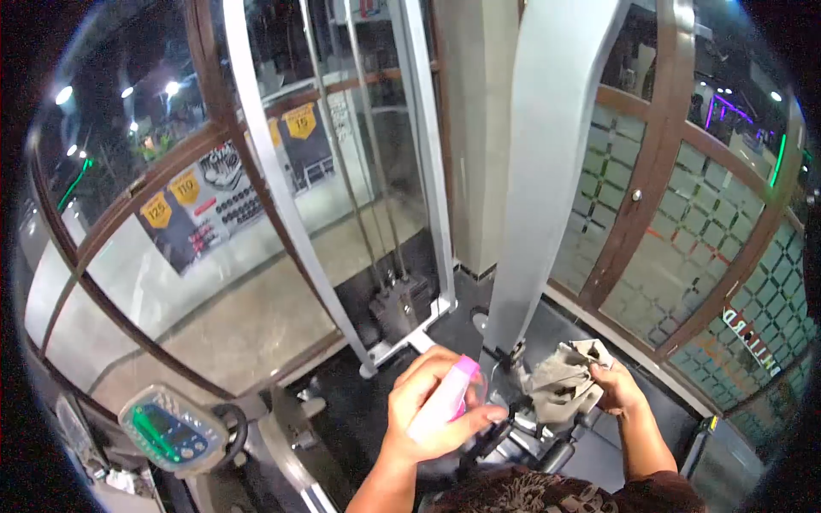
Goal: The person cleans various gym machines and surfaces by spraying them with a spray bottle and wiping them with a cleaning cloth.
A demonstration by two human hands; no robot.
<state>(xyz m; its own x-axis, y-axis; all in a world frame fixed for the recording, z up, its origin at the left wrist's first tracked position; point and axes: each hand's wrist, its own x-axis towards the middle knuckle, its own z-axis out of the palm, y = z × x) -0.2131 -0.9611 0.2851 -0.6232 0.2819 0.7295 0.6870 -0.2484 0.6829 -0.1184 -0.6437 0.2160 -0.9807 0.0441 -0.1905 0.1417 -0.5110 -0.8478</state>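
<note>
Both are occupied: the left hand (405,425) curls around a pink-topped bottle (440,409), likely light, slick, best gripped mid-body; the right hand (624,392) pinches a soft-looking cloth (558,381) near its edge.

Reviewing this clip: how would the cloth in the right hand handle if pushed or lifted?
The cloth is probably floppy, since it bunches into loose folds. It looks light: the right hand grips only one side. Rolling seems unlikely, given its irregular, crumpled shape.
</note>
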